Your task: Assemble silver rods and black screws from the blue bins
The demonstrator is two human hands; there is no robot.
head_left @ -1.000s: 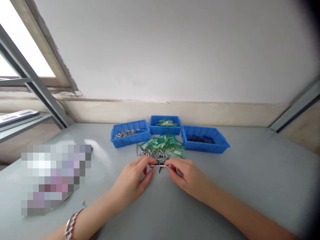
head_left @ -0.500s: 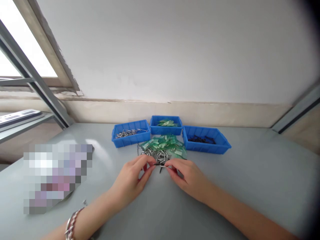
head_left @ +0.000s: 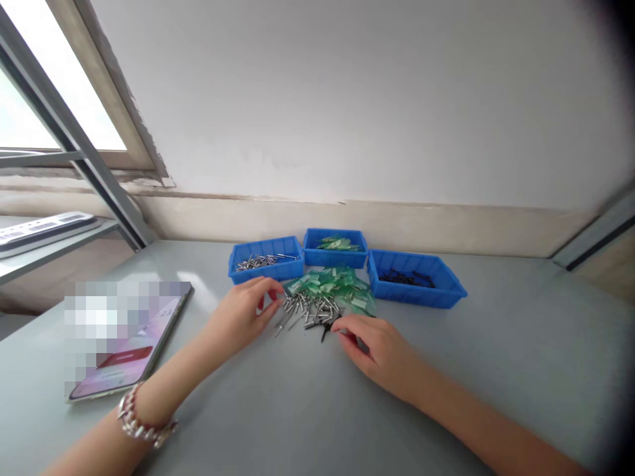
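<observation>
Fingertips [head_left: 270,311] apart, left hand [head_left: 239,312] borders metal pins [head_left: 310,307]; right hand [head_left: 373,340], grip unclear, flanks their right edge; tabletop [head_left: 282,410] spreads between forearms [head_left: 191,367].

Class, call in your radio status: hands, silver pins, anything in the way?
Left hand beside silver pins, grip unclear. Right hand at black screws, grip unclear. Phone off left, not in the way.

Phone [head_left: 133,340] partly pixelated; anything in right grip [head_left: 380,347] unclear; window [head_left: 74,86] cut by edge
</observation>
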